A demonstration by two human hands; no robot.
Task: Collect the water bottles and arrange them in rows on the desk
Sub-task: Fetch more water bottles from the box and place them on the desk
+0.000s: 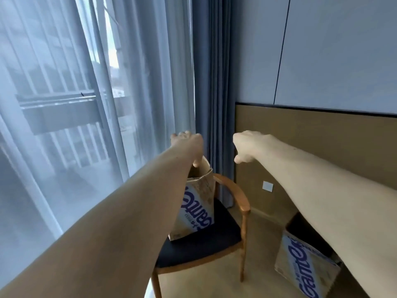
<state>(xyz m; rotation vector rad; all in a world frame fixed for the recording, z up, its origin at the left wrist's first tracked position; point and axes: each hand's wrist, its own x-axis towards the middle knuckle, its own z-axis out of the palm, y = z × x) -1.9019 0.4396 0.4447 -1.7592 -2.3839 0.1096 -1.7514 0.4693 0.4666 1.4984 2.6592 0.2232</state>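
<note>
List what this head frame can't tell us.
- Chair box inside: head view, its own walls and the left hand hide it.
- Floor box: head view, right arm covers its top, bottom edge cuts it.
- Fingers of left and right hand: head view, behind the hands' backs.
</note>
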